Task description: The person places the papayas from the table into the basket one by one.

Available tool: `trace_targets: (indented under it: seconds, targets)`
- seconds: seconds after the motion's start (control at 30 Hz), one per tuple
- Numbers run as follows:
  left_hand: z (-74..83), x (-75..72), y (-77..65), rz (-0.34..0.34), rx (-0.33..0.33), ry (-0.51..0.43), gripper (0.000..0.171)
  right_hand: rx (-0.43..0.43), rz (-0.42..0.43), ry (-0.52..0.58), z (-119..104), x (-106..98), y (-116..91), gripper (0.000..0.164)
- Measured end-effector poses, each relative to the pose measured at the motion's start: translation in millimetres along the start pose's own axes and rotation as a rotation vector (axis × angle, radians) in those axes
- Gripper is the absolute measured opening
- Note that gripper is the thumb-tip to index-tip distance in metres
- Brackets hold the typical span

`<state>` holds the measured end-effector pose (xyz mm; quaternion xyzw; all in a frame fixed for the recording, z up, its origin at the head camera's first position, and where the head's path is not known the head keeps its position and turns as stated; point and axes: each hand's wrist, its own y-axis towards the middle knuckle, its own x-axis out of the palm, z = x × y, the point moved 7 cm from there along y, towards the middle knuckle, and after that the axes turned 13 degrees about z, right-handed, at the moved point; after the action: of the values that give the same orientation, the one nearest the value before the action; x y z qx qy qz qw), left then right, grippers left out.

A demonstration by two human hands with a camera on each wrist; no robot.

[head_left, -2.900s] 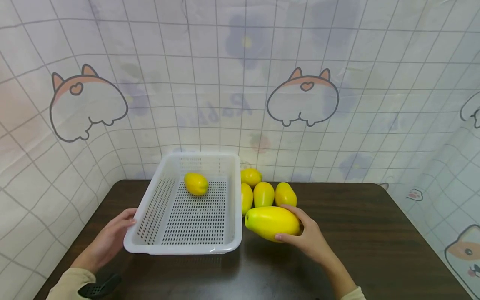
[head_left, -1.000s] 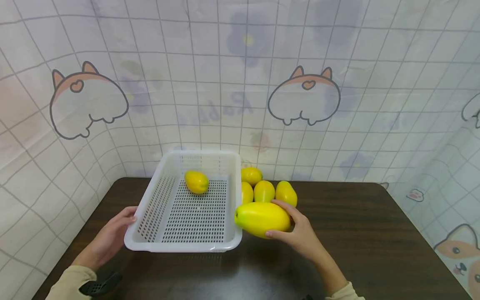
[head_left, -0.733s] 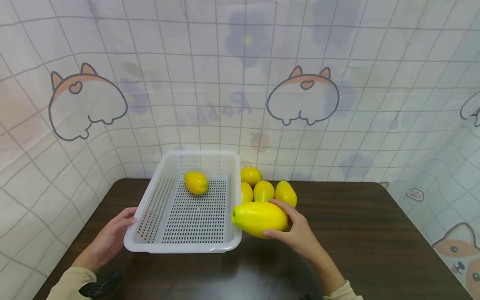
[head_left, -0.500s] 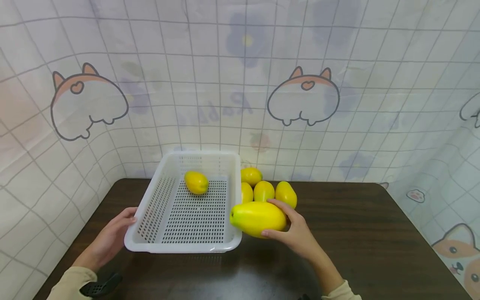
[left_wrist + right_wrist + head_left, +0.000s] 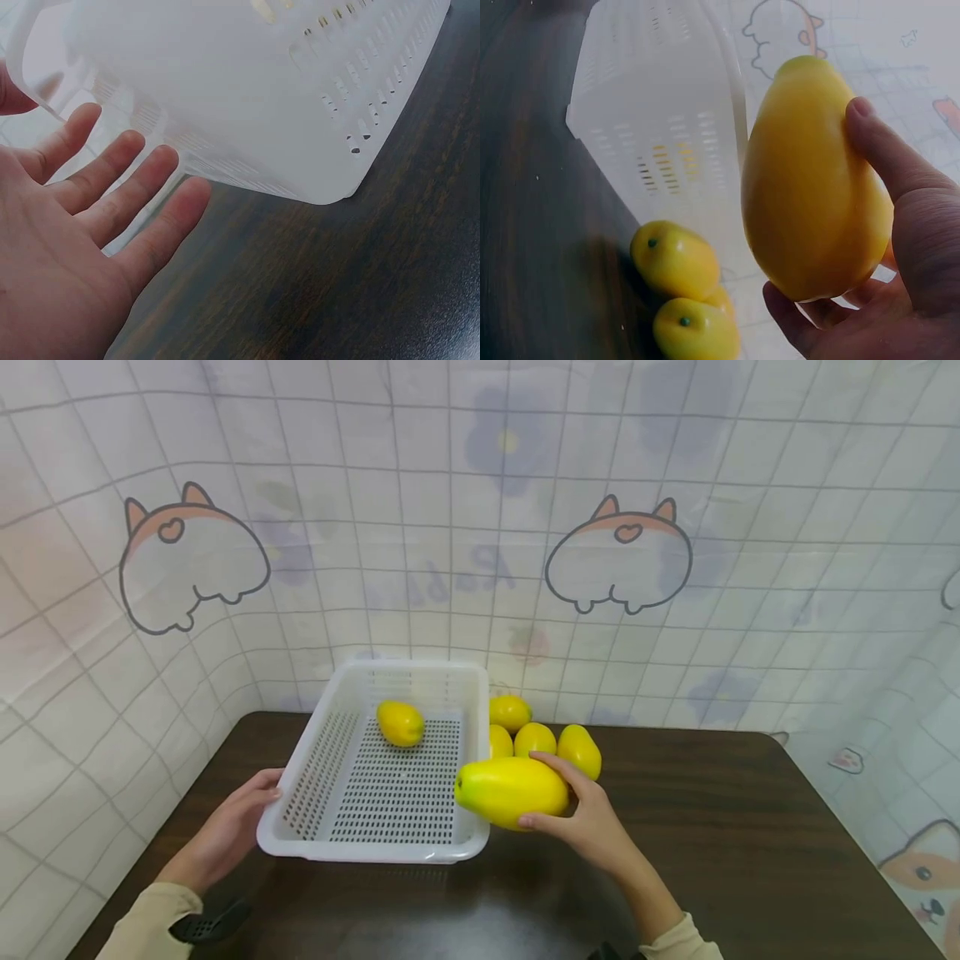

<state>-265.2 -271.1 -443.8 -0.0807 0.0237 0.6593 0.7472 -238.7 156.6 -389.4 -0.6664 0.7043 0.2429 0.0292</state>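
Note:
My right hand grips a large yellow papaya with a greenish tip, thumb on one side and fingers round the other. In the head view the papaya lies sideways, its green tip overlapping the right rim of a white perforated plastic basket. One smaller yellow fruit lies inside the basket near its back. At the basket's left rim my left hand holds on, thumb over the edge. The left wrist view shows its fingers spread along the outer side wall.
Several smaller yellow fruits sit together just right of the basket, partly hidden by its wall and the papaya. Everything stands on a dark wooden table. A white gridded curtain with cartoon prints hangs close behind it.
My right hand has carried the papaya left, from beside the basket to where its tip overlaps the right rim. The left hand keeps its place on the basket. The head view has shifted slightly.

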Motion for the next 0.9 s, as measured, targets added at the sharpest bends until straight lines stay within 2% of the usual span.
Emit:
trace_targets:
  seconds: [0.13, 0.37, 0.63, 0.9]
  targets:
    - [-0.4, -0.5, 0.9, 0.018, 0.004, 0.017, 0.041, 0.002, -0.019, 0.023, -4.4, 3.4, 1.0, 0.069]
    - [-0.4, -0.1, -0.2, 0.024, 0.011, -0.006, 0.035, -0.016, -0.034, 0.053, -11.8, 10.1, 3.2, 0.070]
    - [-1.4, -0.6, -0.8, 0.052, 0.023, 0.018, 0.038, -0.038, -0.044, 0.058, -16.4, 15.4, 7.9, 0.069]
    - [-1.7, 1.7, -2.1, 0.029, 0.040, -0.018, 0.033, -0.048, -0.075, 0.099, -21.6, 21.3, 9.4, 0.071]
